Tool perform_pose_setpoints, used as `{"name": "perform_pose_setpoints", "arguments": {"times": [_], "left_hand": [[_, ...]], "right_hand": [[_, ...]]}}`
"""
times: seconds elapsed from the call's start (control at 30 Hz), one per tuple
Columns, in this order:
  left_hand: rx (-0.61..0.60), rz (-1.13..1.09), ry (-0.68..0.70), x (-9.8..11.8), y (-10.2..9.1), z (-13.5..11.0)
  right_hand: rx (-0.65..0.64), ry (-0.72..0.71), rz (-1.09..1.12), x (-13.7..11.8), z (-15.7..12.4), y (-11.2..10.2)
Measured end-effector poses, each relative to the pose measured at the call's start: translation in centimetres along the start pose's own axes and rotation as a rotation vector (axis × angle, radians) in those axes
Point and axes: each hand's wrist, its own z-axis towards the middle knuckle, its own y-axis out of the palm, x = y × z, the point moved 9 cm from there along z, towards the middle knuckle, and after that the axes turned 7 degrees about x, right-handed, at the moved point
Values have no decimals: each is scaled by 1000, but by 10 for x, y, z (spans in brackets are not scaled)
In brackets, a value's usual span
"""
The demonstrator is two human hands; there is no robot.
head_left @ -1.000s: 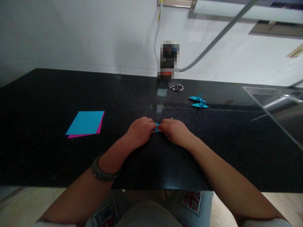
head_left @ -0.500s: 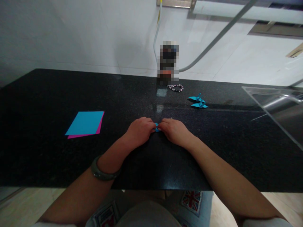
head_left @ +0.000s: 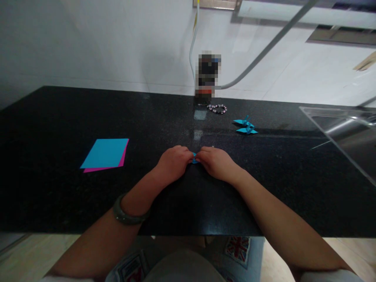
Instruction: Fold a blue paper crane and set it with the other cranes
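A small piece of folded blue paper (head_left: 194, 159) shows between my two hands, low over the black counter; most of it is covered by fingers. My left hand (head_left: 175, 162) pinches its left side, a dark bangle round that wrist. From the other side my right hand (head_left: 216, 162) grips it with curled fingers. Both hands rest at the middle of the counter, their fingertips close together. Two blue paper cranes (head_left: 246, 126) stand beyond my right hand. To the left lies a blue paper sheet (head_left: 105, 153) on top of a magenta sheet (head_left: 123, 156).
The black countertop (head_left: 53, 196) runs along a pale wall. At its back lie a beaded bracelet (head_left: 217, 109) and a pixelated object (head_left: 208, 74) by the wall. A metal sink (head_left: 349, 129) is set in at the right. A grey hose (head_left: 270, 49) slants across the wall.
Both hands keep their hold on the blue paper with barely any finger movement. The whole view has shifted very slightly.
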Motion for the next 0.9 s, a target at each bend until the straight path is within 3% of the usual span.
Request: {"name": "perform_pose_setpoints", "arguments": {"times": [0.2,0.9], "left_hand": [[-1,-15,-21,-2,-1,-1],[-13,-82,-24,-3,-1,0]], "right_hand": [[42,2,142,2,-4,-4],[-14,-16,55,4,2,5]]}}
